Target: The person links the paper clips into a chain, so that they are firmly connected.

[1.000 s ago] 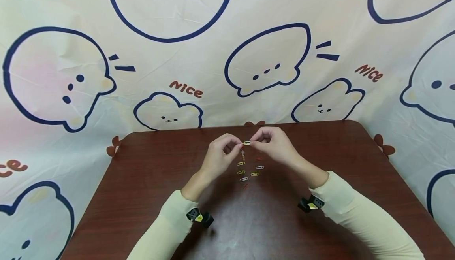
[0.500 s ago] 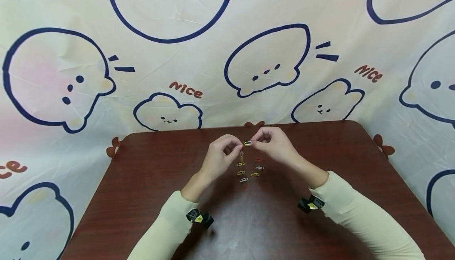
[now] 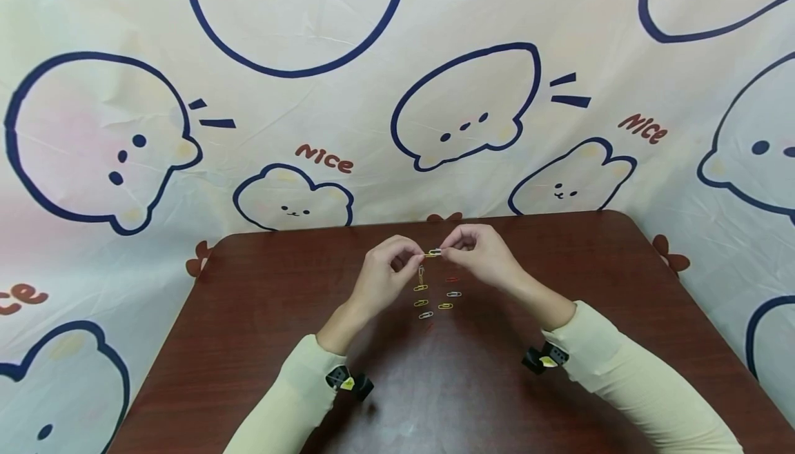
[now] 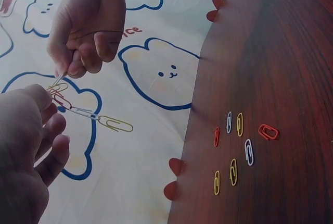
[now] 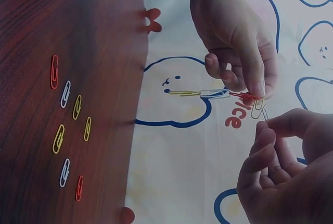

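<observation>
Above the far part of the table, my left hand pinches a yellow paper clip between thumb and forefinger. From those fingertips trails a short chain: a red paper clip, a white paper clip, then a yellow paper clip at the loose end. My right hand faces it and pinches a white paper clip. That clip meets the held yellow one; whether they are fully linked is too small to tell. Fingers partly cover both held clips.
Loose red, white and yellow paper clips, such as a white one and a yellow one, lie in two rough columns on the brown table, below and nearer than the hands. A printed cloth hangs behind the table's far edge.
My right hand has drifted slightly right, and the white clip in it shows a little farther right of the left fingertips. The dangling chain has swung slightly left. Loose clips lie as before.
</observation>
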Demonstrator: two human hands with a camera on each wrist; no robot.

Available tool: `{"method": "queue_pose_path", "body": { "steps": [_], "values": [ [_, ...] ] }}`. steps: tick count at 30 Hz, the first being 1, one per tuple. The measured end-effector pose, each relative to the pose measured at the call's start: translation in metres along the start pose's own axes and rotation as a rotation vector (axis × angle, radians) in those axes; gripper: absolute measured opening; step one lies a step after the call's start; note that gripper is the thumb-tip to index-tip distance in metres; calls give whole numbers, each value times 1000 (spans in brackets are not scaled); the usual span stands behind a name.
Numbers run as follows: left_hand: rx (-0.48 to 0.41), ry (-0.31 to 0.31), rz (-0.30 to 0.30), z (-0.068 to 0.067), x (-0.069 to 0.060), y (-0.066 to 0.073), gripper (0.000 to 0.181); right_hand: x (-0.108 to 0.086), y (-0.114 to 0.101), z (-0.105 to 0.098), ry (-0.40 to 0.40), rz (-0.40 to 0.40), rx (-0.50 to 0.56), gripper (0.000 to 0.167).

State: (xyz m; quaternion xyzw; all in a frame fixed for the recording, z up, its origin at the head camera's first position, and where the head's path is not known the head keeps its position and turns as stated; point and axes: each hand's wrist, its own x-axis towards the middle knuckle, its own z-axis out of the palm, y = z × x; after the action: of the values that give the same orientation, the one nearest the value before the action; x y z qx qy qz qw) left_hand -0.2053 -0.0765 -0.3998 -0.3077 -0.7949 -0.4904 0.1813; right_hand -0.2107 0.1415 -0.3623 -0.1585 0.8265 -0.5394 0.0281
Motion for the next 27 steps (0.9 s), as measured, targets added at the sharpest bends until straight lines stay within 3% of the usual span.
{"method": "queue_pose_path", "body": {
  "steps": [8,14,27],
  "values": [
    [-21,32,14,-1,-1,-2,8,1,4,-5,-32,85,31,8],
    [-14,50,18,-1,-1,-2,5,0,5,-5,-53,103,50,9],
    [38,-5,-52,-2,-5,-4,6,0,2,-4,-9,36,66,10]
  ]
}}
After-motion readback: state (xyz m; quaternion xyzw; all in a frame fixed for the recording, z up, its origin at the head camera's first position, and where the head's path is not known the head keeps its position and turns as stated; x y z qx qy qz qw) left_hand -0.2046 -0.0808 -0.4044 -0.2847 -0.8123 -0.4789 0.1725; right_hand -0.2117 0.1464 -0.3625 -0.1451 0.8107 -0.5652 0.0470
